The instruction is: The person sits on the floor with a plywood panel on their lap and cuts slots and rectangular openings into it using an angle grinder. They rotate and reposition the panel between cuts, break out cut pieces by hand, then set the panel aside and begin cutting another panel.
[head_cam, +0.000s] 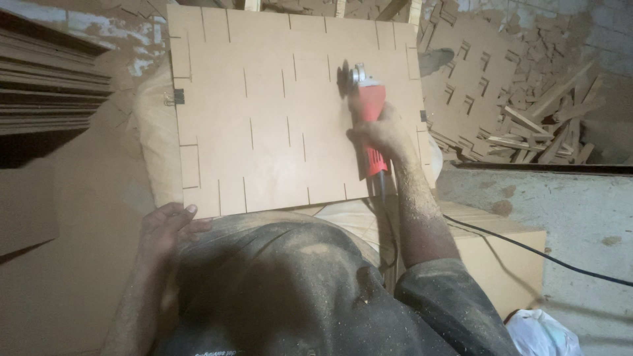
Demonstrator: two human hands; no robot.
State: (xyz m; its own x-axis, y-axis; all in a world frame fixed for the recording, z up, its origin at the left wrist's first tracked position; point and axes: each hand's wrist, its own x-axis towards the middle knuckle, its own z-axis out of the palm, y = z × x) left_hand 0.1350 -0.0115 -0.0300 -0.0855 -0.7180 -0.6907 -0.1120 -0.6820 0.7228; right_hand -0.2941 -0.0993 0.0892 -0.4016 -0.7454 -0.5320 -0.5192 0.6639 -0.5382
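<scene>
- While your right hand (381, 132) wraps around the body of the red angle grinder (368, 115), fingers closed tight on it, the disc (343, 80) sits at the upper right part of the fibreboard panel (277, 105), apparently on or just above the surface; whether it touches, you cannot tell from this view.
- Your left hand (166, 227) lies flat and loosely spread at the panel's near left corner, fingertips at its edge, holding nothing.
- Judging by the many short slots already in the panel, you seem to be midway through slotting it, with the grinder placed among the slots on the right side.
- Any further cut would call for a firm grip, the disc lined up square with the neighbouring slots, and the black cable (527, 250) kept behind your arm, well away from the disc.
- One panel lies flat under the tool; a second slotted board (471, 86) leans beyond it on the right.
- One grinder, one cable trailing off right.
- One black clip (178, 96) at the panel's left edge, and what may be another at the right edge, too small to confirm.
- Roughly twenty-odd slots show; an exact count is not possible.
- Offcut strips (541, 125) lie heaped at the far right, too tangled to count.
</scene>
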